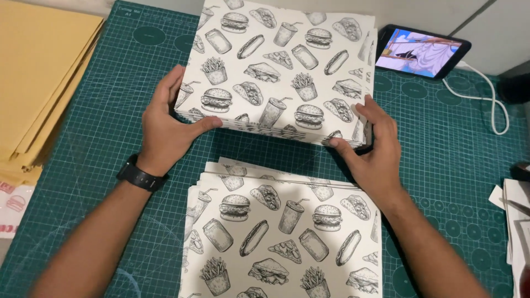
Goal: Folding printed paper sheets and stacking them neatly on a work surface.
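Both hands (pixel 165 124) (pixel 370 146) grasping printed paper stack (pixel 281 66); second stack (pixel 281 237) below, tablet (pixel 422 51) beyond.

Two stacks of printed paper sheets (pixel 281 72) (pixel 287 237), one pile of brown envelopes (pixel 38 72), one phone (pixel 422 52), one cable (pixel 488 102), perhaps more papers (pixel 516 221) far right.

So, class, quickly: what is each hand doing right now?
Left hand: gripping the printed paper stack by its left edge.
Right hand: gripping its right corner.
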